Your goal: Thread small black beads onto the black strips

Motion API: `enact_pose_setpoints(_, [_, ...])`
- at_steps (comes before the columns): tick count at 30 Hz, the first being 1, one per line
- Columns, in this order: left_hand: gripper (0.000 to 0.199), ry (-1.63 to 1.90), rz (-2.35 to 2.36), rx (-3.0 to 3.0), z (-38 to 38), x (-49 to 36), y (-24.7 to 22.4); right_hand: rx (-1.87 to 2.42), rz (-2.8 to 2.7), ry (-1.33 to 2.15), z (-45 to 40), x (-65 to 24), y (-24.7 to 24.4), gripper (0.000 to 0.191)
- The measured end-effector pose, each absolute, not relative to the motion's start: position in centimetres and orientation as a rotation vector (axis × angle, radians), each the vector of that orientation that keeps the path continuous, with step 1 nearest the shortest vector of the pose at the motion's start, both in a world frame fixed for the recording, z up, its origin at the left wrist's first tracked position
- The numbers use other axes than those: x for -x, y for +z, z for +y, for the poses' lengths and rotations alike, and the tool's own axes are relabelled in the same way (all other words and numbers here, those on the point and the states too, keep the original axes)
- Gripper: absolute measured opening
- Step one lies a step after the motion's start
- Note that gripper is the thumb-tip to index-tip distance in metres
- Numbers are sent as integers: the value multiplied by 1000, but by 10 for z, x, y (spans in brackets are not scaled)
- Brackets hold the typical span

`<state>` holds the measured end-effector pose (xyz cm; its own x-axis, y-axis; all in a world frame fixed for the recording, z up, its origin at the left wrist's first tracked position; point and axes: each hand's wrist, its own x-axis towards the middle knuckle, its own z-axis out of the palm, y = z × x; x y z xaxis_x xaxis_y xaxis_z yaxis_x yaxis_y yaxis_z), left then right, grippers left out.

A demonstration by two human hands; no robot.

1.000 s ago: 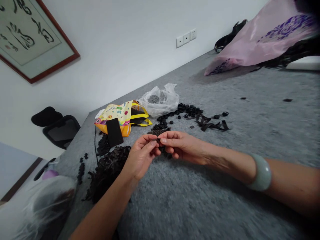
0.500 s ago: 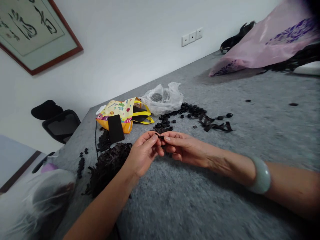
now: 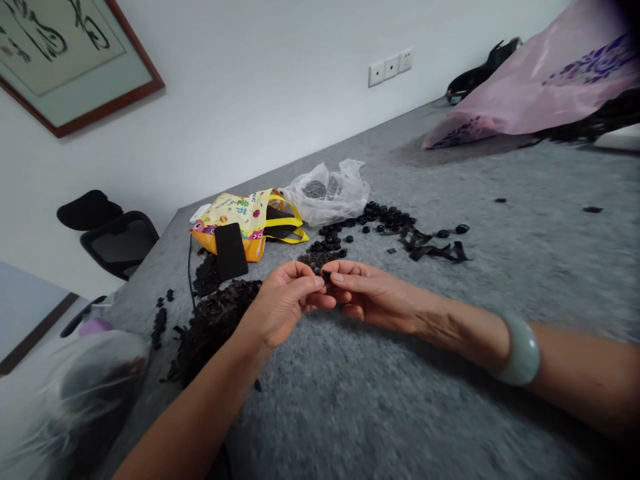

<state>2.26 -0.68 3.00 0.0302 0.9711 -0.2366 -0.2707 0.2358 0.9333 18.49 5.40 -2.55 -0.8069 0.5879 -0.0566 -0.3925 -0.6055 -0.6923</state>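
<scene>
My left hand (image 3: pixel 286 299) and my right hand (image 3: pixel 373 292) meet over the grey table, fingertips almost touching. Between them is a small black strip (image 3: pixel 327 275), mostly covered by the fingers. My right thumb and forefinger pinch it. The left thumb and forefinger are closed at its near side, and their grip on it is partly hidden. Just beyond the fingertips lie a heap of small black round pieces (image 3: pixel 327 239) and some loose black strips (image 3: pixel 425 245). Left of my left wrist is a big pile of black strips (image 3: pixel 217 323).
A black phone (image 3: pixel 231 251) leans on a yellow printed bag (image 3: pixel 235 213). Behind the heap sits a white plastic bag (image 3: pixel 330 197) with dark contents. A pink bag (image 3: pixel 515 107) stands at the far right. An office chair (image 3: pixel 120 243) is beyond the table's left edge.
The black strip, which stretched between both hands' fingertips, now shows as a short piece at my right fingers. My left thumb has straightened toward it. The view has shifted slightly.
</scene>
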Motion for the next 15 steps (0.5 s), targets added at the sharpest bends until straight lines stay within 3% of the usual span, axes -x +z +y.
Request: enact_pose_setpoints(15, [19,1245,1156,-963,-6,-24,23,510,-1153,2175,56,-185,-25,37])
